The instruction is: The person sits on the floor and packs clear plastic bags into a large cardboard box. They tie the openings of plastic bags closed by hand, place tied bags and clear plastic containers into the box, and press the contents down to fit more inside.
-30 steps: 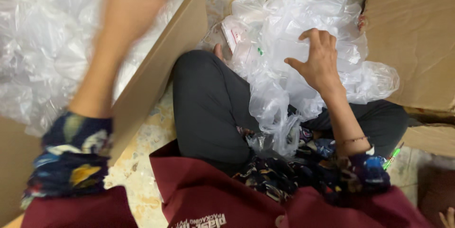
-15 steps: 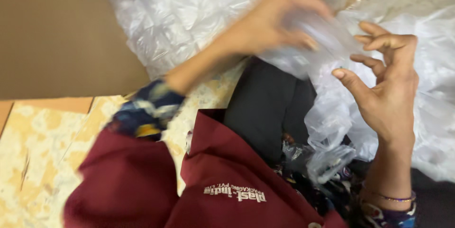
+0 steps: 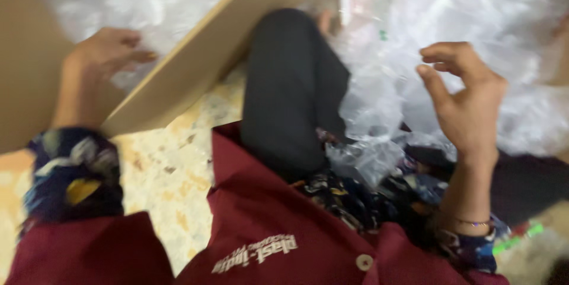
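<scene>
My left hand (image 3: 106, 54) reaches into a cardboard box (image 3: 195, 66) at the upper left and lies on the clear plastic bags (image 3: 148, 0) heaped inside it. Its fingers are curled, and blur hides whether they grip any plastic. My right hand (image 3: 465, 98) hovers at the right with its fingers apart and bent, holding nothing. It hangs just above a big pile of crumpled clear plastic bags (image 3: 450, 12) that spreads over my lap and the floor. My knee in black trousers (image 3: 290, 89) rises between the box and the pile.
The box's tan flap slants from lower left to the top middle. Speckled cream stone floor (image 3: 172, 178) shows beside my leg. I wear a maroon apron (image 3: 278, 237) over patterned dark sleeves. A small green item (image 3: 521, 231) lies at the lower right.
My left hand, which held a clear plastic piece up near the right hand, has swung left into the box. My right hand stays over the pile, fingers spread.
</scene>
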A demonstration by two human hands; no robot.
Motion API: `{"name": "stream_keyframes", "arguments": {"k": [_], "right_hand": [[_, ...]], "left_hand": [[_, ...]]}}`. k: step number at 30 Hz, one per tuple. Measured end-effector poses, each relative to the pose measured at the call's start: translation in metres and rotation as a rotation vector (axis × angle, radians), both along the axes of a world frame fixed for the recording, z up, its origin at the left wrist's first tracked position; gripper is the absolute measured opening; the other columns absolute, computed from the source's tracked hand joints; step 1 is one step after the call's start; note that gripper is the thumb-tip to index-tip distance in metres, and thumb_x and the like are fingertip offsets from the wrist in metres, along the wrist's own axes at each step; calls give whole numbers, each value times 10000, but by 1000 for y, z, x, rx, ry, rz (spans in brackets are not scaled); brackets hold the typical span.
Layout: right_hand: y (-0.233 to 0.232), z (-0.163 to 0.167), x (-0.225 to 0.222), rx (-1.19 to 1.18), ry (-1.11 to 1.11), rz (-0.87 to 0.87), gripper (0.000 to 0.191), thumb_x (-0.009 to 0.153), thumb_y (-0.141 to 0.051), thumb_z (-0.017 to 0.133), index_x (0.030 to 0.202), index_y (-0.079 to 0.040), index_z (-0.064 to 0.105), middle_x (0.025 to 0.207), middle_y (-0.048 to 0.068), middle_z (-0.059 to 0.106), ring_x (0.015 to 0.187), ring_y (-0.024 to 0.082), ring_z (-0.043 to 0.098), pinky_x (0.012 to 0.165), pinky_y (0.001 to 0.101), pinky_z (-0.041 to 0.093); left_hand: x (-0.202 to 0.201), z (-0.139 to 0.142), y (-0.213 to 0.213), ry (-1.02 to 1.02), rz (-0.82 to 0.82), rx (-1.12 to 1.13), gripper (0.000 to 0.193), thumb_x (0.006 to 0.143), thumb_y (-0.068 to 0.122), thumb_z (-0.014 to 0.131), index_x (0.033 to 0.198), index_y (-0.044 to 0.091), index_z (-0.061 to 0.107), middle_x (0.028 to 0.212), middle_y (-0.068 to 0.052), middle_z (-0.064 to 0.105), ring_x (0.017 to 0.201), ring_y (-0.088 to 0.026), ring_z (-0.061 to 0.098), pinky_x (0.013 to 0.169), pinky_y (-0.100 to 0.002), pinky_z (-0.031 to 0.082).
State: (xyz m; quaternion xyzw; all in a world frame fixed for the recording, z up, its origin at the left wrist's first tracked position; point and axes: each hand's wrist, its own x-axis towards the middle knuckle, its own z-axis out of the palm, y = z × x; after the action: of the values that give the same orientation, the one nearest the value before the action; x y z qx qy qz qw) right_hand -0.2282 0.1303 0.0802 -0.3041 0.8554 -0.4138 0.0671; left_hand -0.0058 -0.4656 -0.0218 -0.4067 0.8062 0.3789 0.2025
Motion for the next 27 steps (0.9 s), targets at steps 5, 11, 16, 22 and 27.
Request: {"name": "stream_keyframes", "arguments": {"k": [5, 11, 16, 22, 27], "right_hand": [[-2, -25, 10, 294, -48, 139, 583, 875, -225, 825, 1386, -80, 582, 1291, 234, 664, 1209, 407, 584, 993, 481, 479], [-37, -42, 62, 289, -229, 364, 996, 672, -353, 925, 1483, -113, 400, 1329, 275, 558, 1224, 469, 508, 1001, 504, 433], [-34, -36, 83, 162, -367, 137, 886, 696, -267, 914, 1455, -139, 473, 1363, 164, 616, 1212, 359, 634, 992, 427, 515], [-63, -30, 73, -329, -303, 80, 633, 999, -167, 838, 1489, -57, 452, 1349, 109, 521, 1176, 201, 549, 1080, 326, 492], [-74, -15, 60, -417, -518, 156, 639, 996, -123, 729, 1523, -78, 371, 1385, 124, 597, 1243, 172, 617, 1011, 294, 548]], "left_hand": [[-17, 22, 39, 130, -476, -741, 495, 697, 301, 962, 1074, 48, 766, 1034, -204, 726, 974, -377, 691, 840, -446, 545], [-89, 103, 175, 853, -181, -312, 289, 876, 194, 812, 1126, 73, 733, 1067, -123, 710, 986, -301, 715, 841, -361, 599], [-100, 120, 262, 890, -345, -386, 240, 902, 170, 845, 1045, -3, 758, 1040, -195, 724, 967, -390, 704, 892, -430, 542], [-91, 104, 317, 936, -543, 244, 681, 844, 341, 902, 1388, 61, 601, 1277, -128, 714, 1169, -260, 739, 1028, -370, 571], [-51, 135, 218, 1075, -292, 800, 721, 935, 427, 843, 1456, 73, 491, 1466, -18, 550, 1386, -173, 552, 1041, -380, 577]]}}
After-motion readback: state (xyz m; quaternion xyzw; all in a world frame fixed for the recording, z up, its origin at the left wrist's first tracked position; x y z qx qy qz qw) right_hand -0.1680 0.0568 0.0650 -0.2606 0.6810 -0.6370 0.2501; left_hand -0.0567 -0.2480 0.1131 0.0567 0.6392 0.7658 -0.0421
